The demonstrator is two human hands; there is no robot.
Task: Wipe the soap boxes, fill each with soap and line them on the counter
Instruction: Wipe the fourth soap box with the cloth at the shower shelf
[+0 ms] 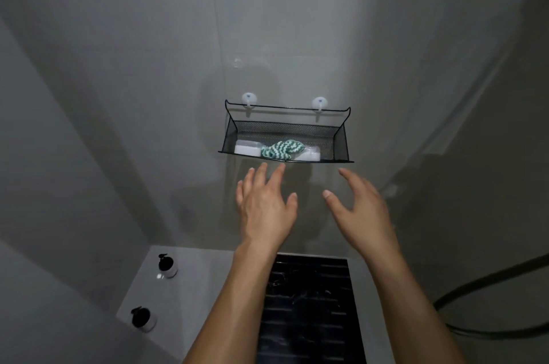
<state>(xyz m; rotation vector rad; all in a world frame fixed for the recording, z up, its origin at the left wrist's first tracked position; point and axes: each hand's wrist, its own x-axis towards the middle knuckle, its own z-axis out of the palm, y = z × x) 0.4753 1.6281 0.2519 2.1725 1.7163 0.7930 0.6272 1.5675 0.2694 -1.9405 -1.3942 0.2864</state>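
Observation:
A black mesh basket [341, 138] hangs on the wall from two white suction hooks. Inside it lie white soap boxes [246, 147], and a green-and-white striped cloth [282, 150] is draped across them. My left hand [264, 206] is raised just below the basket's front edge, fingers spread and straight, holding nothing. My right hand [359, 206] is up beside it, below the basket's right half, fingers relaxed and also empty. Neither hand touches the basket.
Below lies a grey counter [202, 283] with a black marbled panel [309, 307]. Two black-topped pump bottles [167, 267] [143, 319] stand at its left. A dark hose [490, 304] curves at the right. Grey walls close in on all sides.

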